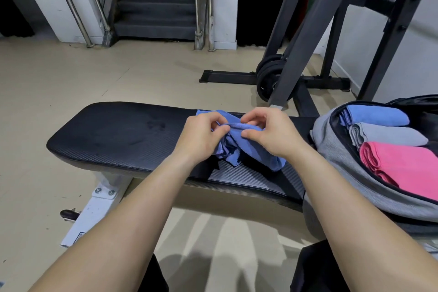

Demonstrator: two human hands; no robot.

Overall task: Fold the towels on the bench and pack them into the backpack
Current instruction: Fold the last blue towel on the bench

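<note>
A crumpled blue towel [239, 149] hangs bunched over the middle of the black padded bench [113, 137]. My left hand [201, 135] and my right hand [270, 133] each pinch its top edge, stretching a short length of hem between them. At the right end of the bench lies an open grey backpack [336, 156]. Inside it sit three folded towels: a blue one [376, 115] at the far side, a grey one [388, 136] in the middle and a pink one [407, 161] nearest me.
A black squat rack [305, 31] with weight plates [267, 78] stands behind the bench on the right. The bench's white metal leg [94, 206] juts out at the lower left. Stairs [156, 0] with steel railings rise at the back. Beige floor lies around the bench.
</note>
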